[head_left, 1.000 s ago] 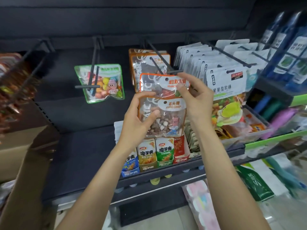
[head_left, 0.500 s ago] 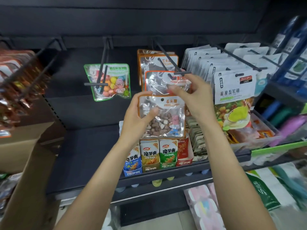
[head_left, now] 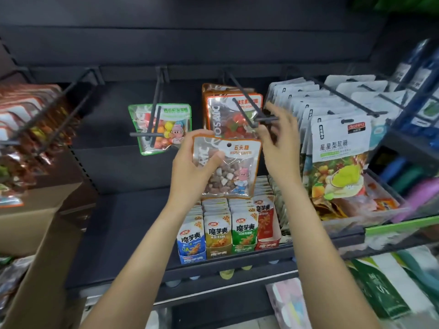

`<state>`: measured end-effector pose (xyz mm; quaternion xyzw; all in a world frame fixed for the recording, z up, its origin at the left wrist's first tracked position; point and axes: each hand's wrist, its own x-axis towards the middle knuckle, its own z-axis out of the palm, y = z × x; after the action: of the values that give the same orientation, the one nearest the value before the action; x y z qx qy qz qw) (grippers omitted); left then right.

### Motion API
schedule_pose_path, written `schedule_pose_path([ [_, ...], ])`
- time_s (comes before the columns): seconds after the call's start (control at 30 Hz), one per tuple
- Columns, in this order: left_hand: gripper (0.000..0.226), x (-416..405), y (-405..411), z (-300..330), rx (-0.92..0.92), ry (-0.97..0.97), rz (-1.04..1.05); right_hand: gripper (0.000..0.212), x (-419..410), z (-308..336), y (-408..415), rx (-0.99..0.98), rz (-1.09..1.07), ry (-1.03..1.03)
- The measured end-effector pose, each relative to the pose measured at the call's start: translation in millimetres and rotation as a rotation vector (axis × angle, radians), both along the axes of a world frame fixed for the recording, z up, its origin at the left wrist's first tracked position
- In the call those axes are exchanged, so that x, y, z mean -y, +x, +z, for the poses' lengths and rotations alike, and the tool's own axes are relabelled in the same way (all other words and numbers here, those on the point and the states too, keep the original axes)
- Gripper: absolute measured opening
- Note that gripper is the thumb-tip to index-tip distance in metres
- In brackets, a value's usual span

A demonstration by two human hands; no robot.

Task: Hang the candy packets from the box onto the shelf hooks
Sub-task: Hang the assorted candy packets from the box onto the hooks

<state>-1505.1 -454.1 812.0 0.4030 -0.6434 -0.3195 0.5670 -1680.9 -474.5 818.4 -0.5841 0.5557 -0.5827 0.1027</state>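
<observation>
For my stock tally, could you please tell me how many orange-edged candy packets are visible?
2 clearly: one gripped by the left hand, below the hook; one hanging on that hook. An orange edge behind it suggests more, hidden.

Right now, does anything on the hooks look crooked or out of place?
Yes. The green candy packet hangs alone on its hook and sits tilted. The stone candy packet is not hung yet; the left hand grips it below the middle hook. Nothing looks spilled or torn.
</observation>
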Motion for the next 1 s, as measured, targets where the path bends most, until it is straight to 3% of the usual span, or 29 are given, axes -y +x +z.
schedule_pose_path([
  [0.1,0.036,-2.5,-13.6,8.1,-0.033,-0.061,-0.049,0.033,-55.0,-11.0,7.6,0.312,0.137,-0.056],
  [0.17,0.033,-2.5,-25.0,12.4,-0.059,-0.077,-0.062,0.037,-70.6,-13.8,9.7,0.348,0.149,-0.135],
  [0.23,0.021,0.3,-33.7,13.9,-0.096,-0.069,-0.059,0.039,-68.5,-11.6,6.9,0.292,0.087,-0.215],
  [0.3,0.010,4.5,-38.1,14.1,-0.131,-0.052,-0.039,0.027,-58.3,-9.6,-0.8,0.208,0.009,-0.257],
  [0.63,0.023,13.8,-43.8,21.5,-0.195,-0.083,0.076,0.033,-37.1,0.6,-2.6,0.017,-0.082,-0.228],
  [0.83,0.021,35.3,-44.5,13.3,-0.129,-0.049,0.113,0.028,-28.1,3.8,-1.1,0.051,-0.083,-0.050],
  [0.9,0.021,48.7,-44.5,7.9,-0.116,-0.029,0.148,0.027,-23.7,3.8,-2.0,-0.012,-0.025,-0.004],
  [1.0,0.018,68.9,-46.5,7.7,-0.066,-0.096,0.229,0.045,-9.8,-0.2,-0.5,-0.209,0.010,0.065],
])
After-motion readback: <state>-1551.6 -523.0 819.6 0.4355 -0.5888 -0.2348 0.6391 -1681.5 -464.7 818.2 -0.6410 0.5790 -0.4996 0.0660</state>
